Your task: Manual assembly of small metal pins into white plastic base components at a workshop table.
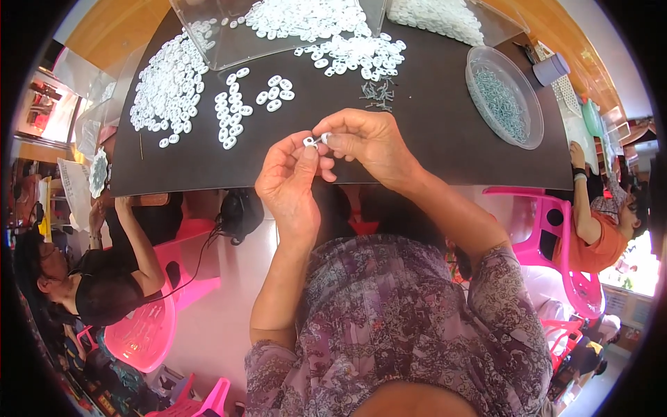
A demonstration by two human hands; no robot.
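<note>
Patterned blouse (pixel 389 313) foremost, left hand (pixel 292 189) and right hand (pixel 379 149) pinch white pieces (pixel 310 142) between fingertips (pixel 339 144).

Dark table (pixel 445 125). Left: a broad heap (pixel 167 87) of white ovals; beside it, a loose column (pixel 235 119) and a small cluster (pixel 274 92) of the same. Far side: a clear tray (pixel 237 50), with a second heap (pixel 361 55) along its near edge. Nearer, at centre: scattered grey-green screws (pixel 377 90). Right: a round clear bowl (pixel 534 130) containing similar screws.
</note>
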